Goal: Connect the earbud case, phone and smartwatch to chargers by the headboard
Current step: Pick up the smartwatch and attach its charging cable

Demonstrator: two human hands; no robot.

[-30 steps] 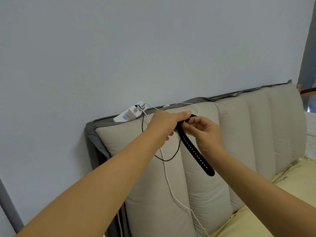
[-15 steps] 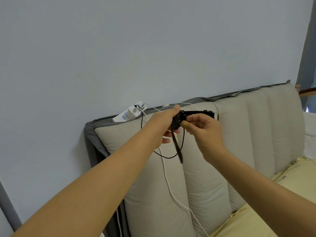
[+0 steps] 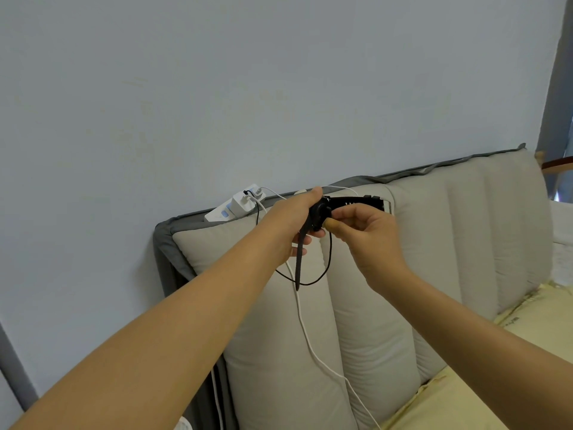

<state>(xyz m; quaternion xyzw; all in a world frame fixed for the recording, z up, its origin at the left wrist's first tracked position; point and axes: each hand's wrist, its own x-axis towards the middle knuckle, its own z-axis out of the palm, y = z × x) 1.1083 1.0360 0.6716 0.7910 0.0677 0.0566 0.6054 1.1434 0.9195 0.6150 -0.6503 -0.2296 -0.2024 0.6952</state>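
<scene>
1. Just above the middle of the frame, the left hand (image 3: 290, 225) is gripping the watch (image 3: 319, 214) body with curled fingers, probably to steady it while the charger goes on.
2. The right hand (image 3: 362, 231) is pinching at the watch's near side with thumb and fingertips pressed together; it looks to be seating the black cable (image 3: 324, 268) end there, though the joint itself is hidden.
3. One strap is hanging down below the left hand, the other is sticking out right along the headboard (image 3: 434, 243) top, so the watch back is likely turned toward the right hand for docking.
4. The black cable is looping down below the hands and rising to the power strip (image 3: 235, 206), left of the hands on the headboard's top edge, giving slack for the work.
5. A white cable (image 3: 305, 330) is trailing from the strip down the cushion toward the bottom edge; what it feeds is out of view.
6. Phone and earbud case are not showing, so their state cannot be judged.
</scene>
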